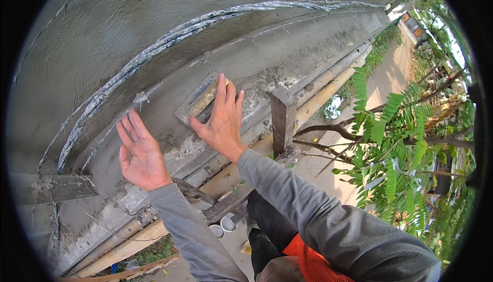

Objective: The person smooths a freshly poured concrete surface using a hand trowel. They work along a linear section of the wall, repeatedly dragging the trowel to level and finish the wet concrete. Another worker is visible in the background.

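Note:
My right hand is on a plastering trowel, its thumb at one end of the worn wooden handle and its fingers reaching along to the other. The trowel's flat metal blade rests on the wet grey cement of a ledge. To the left, my left hand hangs above the same ledge, palm up, fingers stretched out, holding nothing. Both forearms wear grey sleeves.
Twisted, cement-splashed cables run along the plastered wall. Bamboo poles and a wooden post line the ledge's near side. Leafy branches stand at right. White cups sit below, near my legs.

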### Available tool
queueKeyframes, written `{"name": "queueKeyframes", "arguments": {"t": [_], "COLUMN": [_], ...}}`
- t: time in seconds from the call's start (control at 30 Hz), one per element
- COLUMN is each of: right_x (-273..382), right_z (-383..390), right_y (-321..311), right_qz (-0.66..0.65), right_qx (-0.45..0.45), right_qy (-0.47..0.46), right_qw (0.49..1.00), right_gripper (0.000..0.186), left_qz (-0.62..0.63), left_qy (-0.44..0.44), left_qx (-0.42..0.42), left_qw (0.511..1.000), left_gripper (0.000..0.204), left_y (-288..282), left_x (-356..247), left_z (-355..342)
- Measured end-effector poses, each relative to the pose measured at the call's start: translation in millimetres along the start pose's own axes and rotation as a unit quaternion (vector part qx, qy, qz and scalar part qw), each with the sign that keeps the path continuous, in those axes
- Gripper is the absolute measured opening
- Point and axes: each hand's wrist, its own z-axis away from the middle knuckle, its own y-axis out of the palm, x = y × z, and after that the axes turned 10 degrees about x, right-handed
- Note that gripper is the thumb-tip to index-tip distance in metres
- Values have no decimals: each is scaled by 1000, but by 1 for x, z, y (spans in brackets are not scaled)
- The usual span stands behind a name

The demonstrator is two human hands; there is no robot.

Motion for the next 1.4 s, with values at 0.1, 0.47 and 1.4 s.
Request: {"name": "queueKeyframes", "arguments": {"t": [0.1, 0.47, 1.4], "right_x": [-42, 9, -91], "right_z": [-54, 15, -94], "right_y": [-25, 1, -147], "right_qz": [9, -9, 235], "right_qx": [-107, 3, 260], "right_qy": [122, 37, -243], "right_qw": [987, 999, 904], "right_gripper": [130, 129, 52], "left_qz": [12, 4, 0], "left_qy": [-5, -1, 2], "left_qx": [5, 4, -5], "left_qw": [1000, 1000, 1000], "left_gripper": [93, 90, 94], "left_y": [-1, 0, -2], "left_x": [0, 1, 1], "left_z": [1, 1, 2]}}
